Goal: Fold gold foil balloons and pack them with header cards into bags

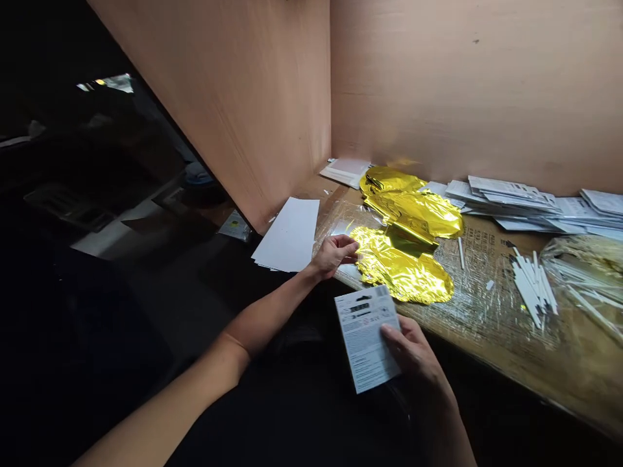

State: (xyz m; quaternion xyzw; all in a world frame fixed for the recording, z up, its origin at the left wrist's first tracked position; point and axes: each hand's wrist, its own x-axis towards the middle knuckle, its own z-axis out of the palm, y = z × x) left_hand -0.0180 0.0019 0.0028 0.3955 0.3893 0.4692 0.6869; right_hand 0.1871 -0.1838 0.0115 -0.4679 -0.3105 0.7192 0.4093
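Observation:
My left hand (pixel 335 255) reaches over the bench edge, its thumb and fingers pinched at the left edge of a shiny gold foil balloon (pixel 406 272). The foil lies flat and crinkled. My right hand (pixel 413 347) grips a white printed packaging card (pixel 365 337) by its right side, thumb on top. The card has a hang slot near its upper edge and is held in front of the bench, tilted. Behind the nearest balloon, more gold foil balloons (pixel 418 207) lie folded and overlapping. Their exact shapes cannot be made out.
White sheets (pixel 292 233) lie left on the bench (pixel 479 314). Piled white cards (pixel 516 198) line the back board (pixel 477 91). At right are white sticks (pixel 533 285) and a clear plastic bag (pixel 588 272). A tall side panel (pixel 253 110) stands at left.

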